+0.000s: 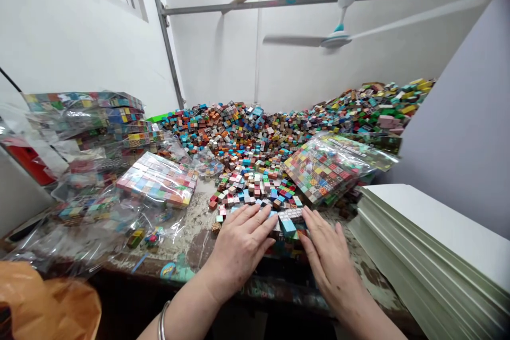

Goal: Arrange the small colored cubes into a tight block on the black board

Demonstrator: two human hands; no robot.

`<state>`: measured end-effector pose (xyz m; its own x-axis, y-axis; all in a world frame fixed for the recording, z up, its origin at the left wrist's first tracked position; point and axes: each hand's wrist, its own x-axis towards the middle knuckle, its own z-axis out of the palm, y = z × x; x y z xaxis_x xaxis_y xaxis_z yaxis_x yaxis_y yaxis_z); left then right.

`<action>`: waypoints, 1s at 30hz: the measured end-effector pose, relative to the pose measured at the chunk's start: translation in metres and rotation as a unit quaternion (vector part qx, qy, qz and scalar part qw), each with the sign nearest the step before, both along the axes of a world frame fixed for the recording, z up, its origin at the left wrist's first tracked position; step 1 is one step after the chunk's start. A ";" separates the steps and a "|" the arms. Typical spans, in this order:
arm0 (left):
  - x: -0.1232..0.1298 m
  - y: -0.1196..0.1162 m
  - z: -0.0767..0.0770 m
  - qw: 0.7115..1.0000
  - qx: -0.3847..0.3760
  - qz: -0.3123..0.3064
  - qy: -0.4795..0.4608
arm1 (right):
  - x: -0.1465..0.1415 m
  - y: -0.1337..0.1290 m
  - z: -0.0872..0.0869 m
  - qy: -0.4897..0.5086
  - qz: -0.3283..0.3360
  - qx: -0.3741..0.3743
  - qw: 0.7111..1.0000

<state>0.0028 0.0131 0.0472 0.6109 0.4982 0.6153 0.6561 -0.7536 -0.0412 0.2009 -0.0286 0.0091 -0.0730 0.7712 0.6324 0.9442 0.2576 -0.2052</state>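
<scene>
Head view: small printed blocks [289,227] lie between left hand [244,241] and right hand [327,252] at the table's [198,245] near edge.
The hands are apart, fingers outstretched against the blocks; whether they squeeze, I cannot tell. The blocks look light, stiff and smooth, probably best pinched by opposite faces. Fingers cover some; the nearest are lost in shadow.

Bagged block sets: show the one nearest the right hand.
The bagged set at the right, beside the white-topped stack; the others lie farther off, at the left.

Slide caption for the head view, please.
Left hand and right hand flank small patterned blocks before a colourful heap.
</scene>
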 end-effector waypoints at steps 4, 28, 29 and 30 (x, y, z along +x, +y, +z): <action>0.000 0.000 0.000 1.000 0.002 -0.002 -0.003 | -0.002 -0.004 -0.001 0.011 -0.006 0.013 1.000; -0.001 0.000 -0.001 1.000 0.011 -0.005 0.014 | 0.017 -0.019 0.022 0.048 -0.007 0.038 0.998; -0.001 0.001 -0.001 1.000 0.012 -0.006 0.010 | 0.025 -0.010 0.031 0.072 -0.010 0.024 0.997; 0.000 0.001 -0.001 1.000 0.013 -0.006 0.007 | 0.033 0.002 0.038 0.090 -0.007 0.003 0.996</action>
<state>0.0023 0.0137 0.0464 0.6253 0.4751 0.6191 0.6462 -0.7600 -0.0694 0.2341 -0.0268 0.0474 0.0530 0.7673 0.6391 0.8959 0.2461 -0.3699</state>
